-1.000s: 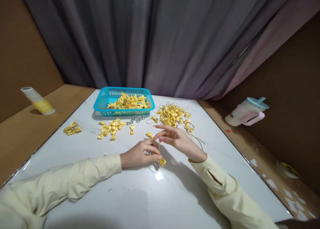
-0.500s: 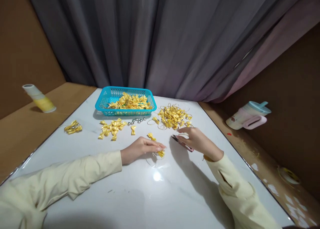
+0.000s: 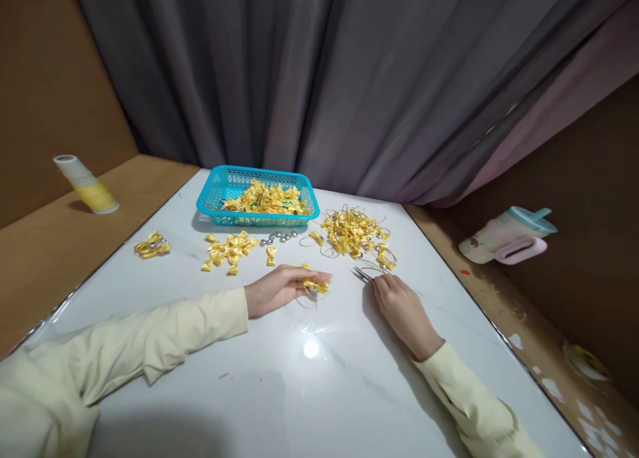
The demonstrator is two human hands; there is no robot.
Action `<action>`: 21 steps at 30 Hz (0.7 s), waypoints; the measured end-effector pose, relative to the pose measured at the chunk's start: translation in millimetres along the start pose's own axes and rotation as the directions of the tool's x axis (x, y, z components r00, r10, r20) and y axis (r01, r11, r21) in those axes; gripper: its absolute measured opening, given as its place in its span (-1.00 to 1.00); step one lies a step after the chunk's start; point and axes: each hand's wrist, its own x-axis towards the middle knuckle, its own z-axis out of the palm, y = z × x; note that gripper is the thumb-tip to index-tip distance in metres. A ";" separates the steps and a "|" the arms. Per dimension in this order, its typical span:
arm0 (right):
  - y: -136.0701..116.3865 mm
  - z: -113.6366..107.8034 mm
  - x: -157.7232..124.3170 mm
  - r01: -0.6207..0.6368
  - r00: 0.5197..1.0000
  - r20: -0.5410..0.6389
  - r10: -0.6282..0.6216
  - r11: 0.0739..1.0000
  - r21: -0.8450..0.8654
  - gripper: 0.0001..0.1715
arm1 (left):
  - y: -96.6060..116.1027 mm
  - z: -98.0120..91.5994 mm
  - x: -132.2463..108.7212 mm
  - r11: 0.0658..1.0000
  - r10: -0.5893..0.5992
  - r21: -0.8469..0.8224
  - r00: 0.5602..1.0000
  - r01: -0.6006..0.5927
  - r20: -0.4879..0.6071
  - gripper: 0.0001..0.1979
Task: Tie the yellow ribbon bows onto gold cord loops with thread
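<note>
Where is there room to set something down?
Mostly the near tabletop, between the left sleeve and right sleeve, bar tiny scraps. A smaller patch lies between the yellow bundle and left sleeve. Crowded farther back: blue basket, loose bows, silver beads, and looped bows beyond the right hand.

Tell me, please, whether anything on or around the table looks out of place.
Mildly, yes: white scraps lie strewn over the brown ledge at right, and tiny bits dot the white table, apart from the yellow bows, looking like litter.

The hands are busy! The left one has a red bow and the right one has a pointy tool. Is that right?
Not quite: the bow is yellow, as the head view shows. The left hand does have it, and the right hand has a pointy tool.
</note>
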 end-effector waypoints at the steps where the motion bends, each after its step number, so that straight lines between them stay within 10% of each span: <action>1: 3.7 -2.3 -1.3 0.000 1.000 -0.010 0.000 0.999 0.036 -0.73 | -0.5 -0.4 0.4 1.000 0.006 -0.008 1.000 -0.006 0.005 -0.77; 5: 5.1 -21.5 -9.0 0.003 0.999 0.032 -0.013 0.957 0.290 -0.73 | -0.5 0.2 0.0 0.999 0.025 -0.026 0.999 -0.024 0.024 -0.77; 11: -37.2 -42.8 -13.9 -0.151 0.968 0.242 -0.066 0.617 0.773 -0.65 | 2.9 3.6 -2.5 1.000 0.023 -0.004 1.000 -0.023 0.014 -0.79; 21: -68.8 -44.2 4.4 -0.188 0.954 0.297 -0.022 0.730 0.657 -0.55 | 3.9 7.8 -5.5 0.998 0.057 0.039 0.998 -0.056 -0.018 -0.80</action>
